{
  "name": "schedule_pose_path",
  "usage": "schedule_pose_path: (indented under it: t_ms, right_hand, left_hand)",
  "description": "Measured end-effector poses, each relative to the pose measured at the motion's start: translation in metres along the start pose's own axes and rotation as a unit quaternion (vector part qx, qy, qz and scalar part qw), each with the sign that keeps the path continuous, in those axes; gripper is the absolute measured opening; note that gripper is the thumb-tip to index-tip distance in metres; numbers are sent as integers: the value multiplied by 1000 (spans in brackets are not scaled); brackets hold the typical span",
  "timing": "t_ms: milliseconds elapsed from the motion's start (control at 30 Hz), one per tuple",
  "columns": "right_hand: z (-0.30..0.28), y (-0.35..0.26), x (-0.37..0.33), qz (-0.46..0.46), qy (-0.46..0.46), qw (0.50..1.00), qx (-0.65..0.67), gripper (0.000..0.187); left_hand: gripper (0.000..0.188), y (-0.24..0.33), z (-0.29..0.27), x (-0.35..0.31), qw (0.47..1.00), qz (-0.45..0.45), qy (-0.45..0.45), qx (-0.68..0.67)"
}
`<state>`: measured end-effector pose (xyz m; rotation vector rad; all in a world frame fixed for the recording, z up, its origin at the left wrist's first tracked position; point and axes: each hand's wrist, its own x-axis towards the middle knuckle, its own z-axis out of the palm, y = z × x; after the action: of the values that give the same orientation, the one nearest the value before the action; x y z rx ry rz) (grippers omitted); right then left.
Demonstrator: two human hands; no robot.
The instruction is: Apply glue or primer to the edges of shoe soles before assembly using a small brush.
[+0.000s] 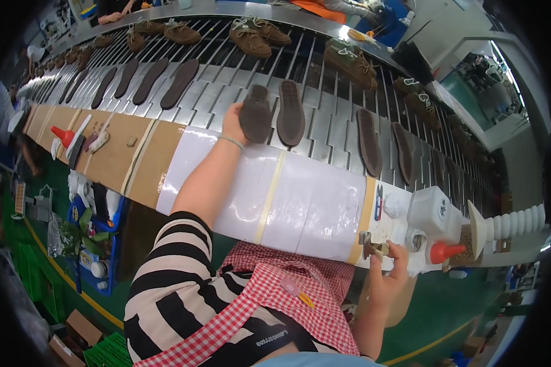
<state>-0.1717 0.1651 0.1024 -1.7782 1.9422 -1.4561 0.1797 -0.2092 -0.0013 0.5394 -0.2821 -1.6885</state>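
We see the left hand (234, 122) stretched out over the slatted conveyor (324, 122), its fingers curled around the edge of a dark brown shoe sole (256, 114) that it holds against the belt. Just beside it, to the right, a second sole (291, 112) lies flat on the slats with its ridged tread up, close to the first but not gripped. Farther right two more soles (369, 142) rest well apart from the hand. Along the far edge of the belt stand finished brown moccasins (249, 38) with laces.

The right hand (388, 272) sits at the near edge of the white-covered workbench (300, 196), fingers pinched lightly on a small tan-and-metal piece (375, 248) at the bench's lip; what the piece is we cannot tell. Just right of it stand a white plastic container (433, 211) and an orange-tipped nozzle (445, 251). A red-checked apron (275, 306) covers the person's front.
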Motion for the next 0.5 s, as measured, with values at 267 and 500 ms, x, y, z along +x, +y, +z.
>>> schedule_pose_path:
  t_ms: [267, 500]
  right_hand:
    - [25, 24, 9, 151, 6, 979, 140, 45]
    - [84, 15, 31, 294, -144, 815, 479, 29]
  left_hand:
    - [33, -23, 27, -8, 847, 292, -32, 443]
    - [30, -119, 83, -178, 721, 121, -432, 528]
